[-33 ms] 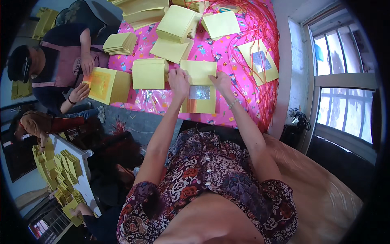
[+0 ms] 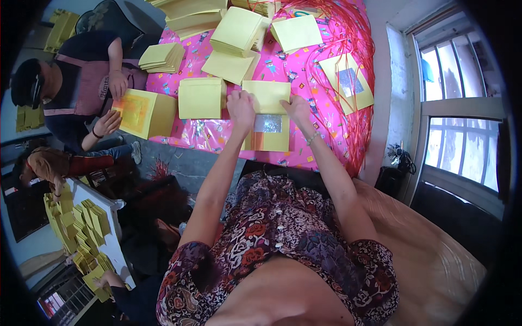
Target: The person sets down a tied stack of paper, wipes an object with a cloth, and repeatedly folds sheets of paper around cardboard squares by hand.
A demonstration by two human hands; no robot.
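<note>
A yellow paper sheet [image 2: 266,96] lies in front of me, its upper part folded over at a crease across the middle. Below the crease show a silver foil patch [image 2: 268,124] and an orange-brown strip. My left hand [image 2: 241,106] is closed, its curled fingers at the sheet's left edge. On the opposite edge, my right hand [image 2: 297,110] pinches the paper with its thumb on top. Just left of my left hand sits a stack of folded yellow papers [image 2: 200,99]. Another yellow sheet with a silver patch [image 2: 346,82] lies to the right.
More folded yellow stacks [image 2: 235,30] cover the far side of the pink patterned tablecloth [image 2: 277,68]. Red strings [image 2: 363,60] trail down the table's right edge. At left, a person in an apron [image 2: 81,81] handles a yellow stack. A white table [image 2: 103,190] at lower left carries yellow papers.
</note>
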